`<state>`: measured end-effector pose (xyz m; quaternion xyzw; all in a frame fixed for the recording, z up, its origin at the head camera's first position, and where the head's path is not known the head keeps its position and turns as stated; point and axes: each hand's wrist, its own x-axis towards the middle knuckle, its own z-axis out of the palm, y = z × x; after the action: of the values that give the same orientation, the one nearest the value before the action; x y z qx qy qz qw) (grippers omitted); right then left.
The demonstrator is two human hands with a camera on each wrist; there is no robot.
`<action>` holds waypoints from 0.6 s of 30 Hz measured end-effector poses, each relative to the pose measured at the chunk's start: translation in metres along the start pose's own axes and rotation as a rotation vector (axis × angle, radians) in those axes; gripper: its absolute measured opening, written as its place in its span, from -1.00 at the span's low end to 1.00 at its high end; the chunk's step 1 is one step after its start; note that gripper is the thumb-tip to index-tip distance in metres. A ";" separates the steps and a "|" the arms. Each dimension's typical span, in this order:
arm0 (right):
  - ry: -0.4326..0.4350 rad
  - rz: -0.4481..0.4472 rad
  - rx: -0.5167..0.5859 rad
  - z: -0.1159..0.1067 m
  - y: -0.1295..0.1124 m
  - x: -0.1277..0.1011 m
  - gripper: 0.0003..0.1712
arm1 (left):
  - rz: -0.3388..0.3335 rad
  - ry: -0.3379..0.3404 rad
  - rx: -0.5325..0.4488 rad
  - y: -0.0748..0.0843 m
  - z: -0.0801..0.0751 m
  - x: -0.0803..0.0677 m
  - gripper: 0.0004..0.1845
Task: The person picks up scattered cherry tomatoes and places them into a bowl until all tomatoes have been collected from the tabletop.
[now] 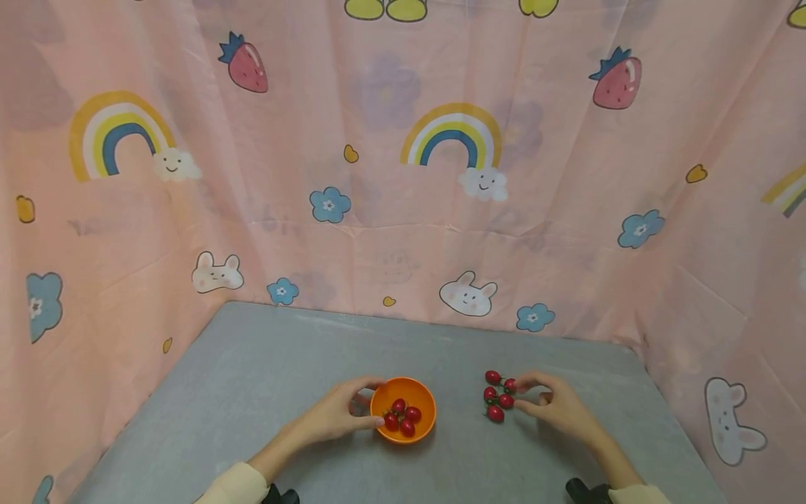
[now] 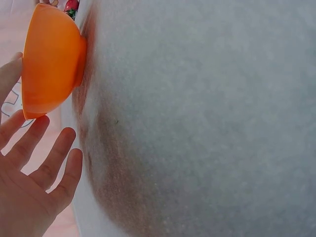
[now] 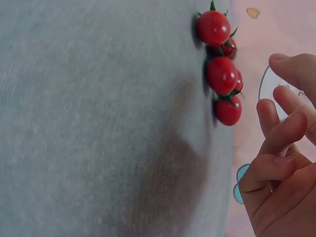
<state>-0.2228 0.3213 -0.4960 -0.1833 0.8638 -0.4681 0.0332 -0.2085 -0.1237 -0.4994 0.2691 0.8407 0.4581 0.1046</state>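
Observation:
My left hand (image 1: 334,413) holds the orange bowl (image 1: 425,427) at its left side, thumb and index finger spread against it. In the left wrist view the other fingers fan out below the bowl (image 2: 52,59). Several red cherry tomatoes (image 1: 413,414) lie inside it. To the right, a cluster of several more cherry tomatoes (image 1: 495,414) with green stems rests on the table. My right hand (image 1: 560,406) is at that cluster's right side, thumb and index finger apart. Seen from the right wrist, nothing is between its fingers, and the tomatoes (image 3: 221,75) stand apart from them.
The grey table (image 1: 283,357) runs back to a pink curtain (image 1: 378,245) printed with rainbows, rabbits and flowers, which also hangs along both sides. A stretch of table separates the bowl from the loose tomatoes.

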 end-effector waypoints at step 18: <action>0.084 0.021 -0.121 -0.004 0.017 0.019 -0.47 | -0.023 -0.006 -0.027 -0.003 0.000 0.001 -0.37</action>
<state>-0.2463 0.3261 -0.5054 -0.1560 0.8930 -0.4220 -0.0094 -0.2100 -0.1244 -0.5016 0.2593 0.8371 0.4675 0.1163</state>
